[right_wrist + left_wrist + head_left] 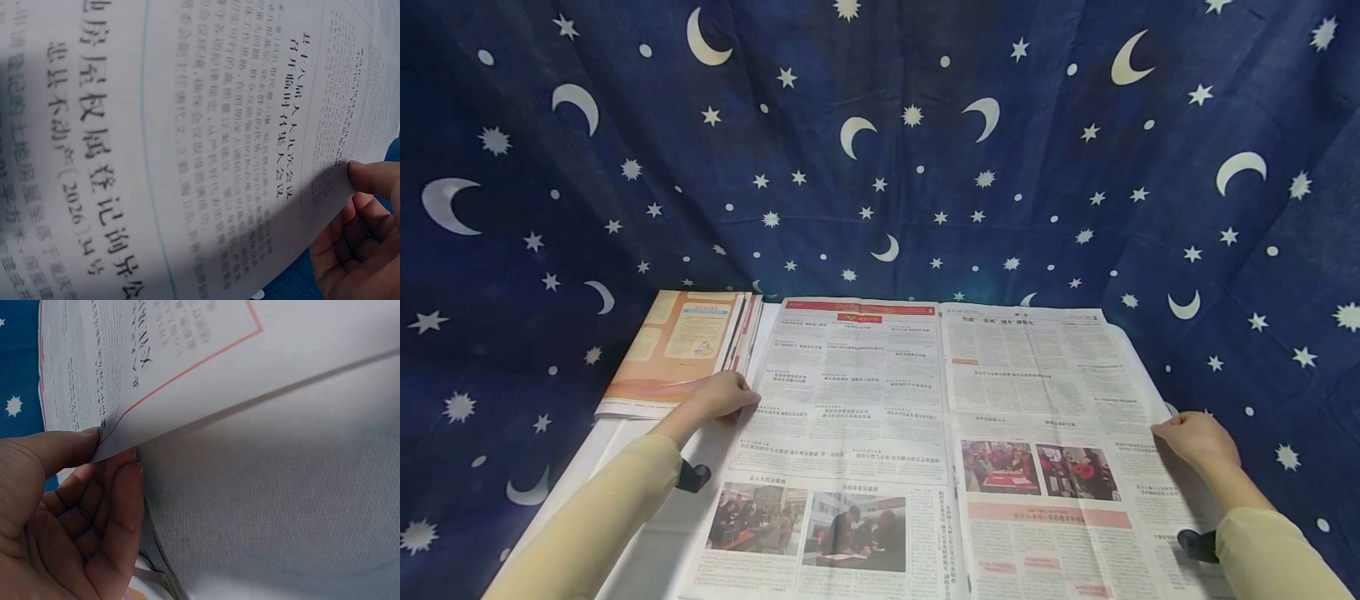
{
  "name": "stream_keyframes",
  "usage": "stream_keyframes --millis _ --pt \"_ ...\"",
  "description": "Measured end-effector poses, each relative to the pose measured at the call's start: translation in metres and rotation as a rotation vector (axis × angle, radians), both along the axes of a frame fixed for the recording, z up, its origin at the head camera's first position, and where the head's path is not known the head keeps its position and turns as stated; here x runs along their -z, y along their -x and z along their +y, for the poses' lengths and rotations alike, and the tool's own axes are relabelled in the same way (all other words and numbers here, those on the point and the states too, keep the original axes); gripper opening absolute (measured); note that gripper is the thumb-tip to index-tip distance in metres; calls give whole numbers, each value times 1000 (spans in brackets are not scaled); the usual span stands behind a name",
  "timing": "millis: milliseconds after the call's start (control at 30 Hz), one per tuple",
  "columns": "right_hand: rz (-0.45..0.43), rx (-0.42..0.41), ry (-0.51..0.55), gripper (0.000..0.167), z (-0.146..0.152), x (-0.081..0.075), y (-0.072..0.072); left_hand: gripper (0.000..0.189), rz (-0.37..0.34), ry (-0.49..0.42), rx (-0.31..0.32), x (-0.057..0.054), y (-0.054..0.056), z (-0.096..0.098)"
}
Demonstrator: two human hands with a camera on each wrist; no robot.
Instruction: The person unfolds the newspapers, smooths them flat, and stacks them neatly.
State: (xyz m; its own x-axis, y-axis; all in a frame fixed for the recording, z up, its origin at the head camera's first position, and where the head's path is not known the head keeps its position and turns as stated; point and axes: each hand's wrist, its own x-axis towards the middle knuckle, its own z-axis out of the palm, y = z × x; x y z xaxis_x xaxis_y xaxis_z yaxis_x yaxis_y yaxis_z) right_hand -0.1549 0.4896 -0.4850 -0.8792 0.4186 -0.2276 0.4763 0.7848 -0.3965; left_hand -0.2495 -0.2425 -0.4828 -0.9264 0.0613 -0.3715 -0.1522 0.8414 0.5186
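Observation:
A newspaper (842, 425) lies spread wide across the table, its two pages meeting at a centre fold and carrying colour photos. My left hand (724, 395) pinches the left edge of the sheet. In the left wrist view the thumb of that left hand (69, 512) lies on the printed face, with fingers curled beneath the paper. My right hand (1198, 440) grips the opposite edge, and the right wrist view shows the right hand (362, 231) with its thumb over the paper's margin. There the newspaper (219, 156) bows upward near the camera.
Just left of the newspaper, a stack of papers with an orange printed cover (677, 350) lies at the table's back left. The white table (655, 517) shows along the left side. A dark blue cloth (880, 150) with moons and stars hangs behind.

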Motion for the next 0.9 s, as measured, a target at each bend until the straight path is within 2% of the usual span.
stream_keyframes --millis 200,433,900 --pt "-8 23 -8 33 -2 -3 0 20 5 4 7 0 3 4" --pt "-22 20 -20 40 0 -3 -1 22 38 76 70 -1 7 8" --pt "-30 14 -34 39 3 -4 -2 19 55 115 80 -6 4 14"
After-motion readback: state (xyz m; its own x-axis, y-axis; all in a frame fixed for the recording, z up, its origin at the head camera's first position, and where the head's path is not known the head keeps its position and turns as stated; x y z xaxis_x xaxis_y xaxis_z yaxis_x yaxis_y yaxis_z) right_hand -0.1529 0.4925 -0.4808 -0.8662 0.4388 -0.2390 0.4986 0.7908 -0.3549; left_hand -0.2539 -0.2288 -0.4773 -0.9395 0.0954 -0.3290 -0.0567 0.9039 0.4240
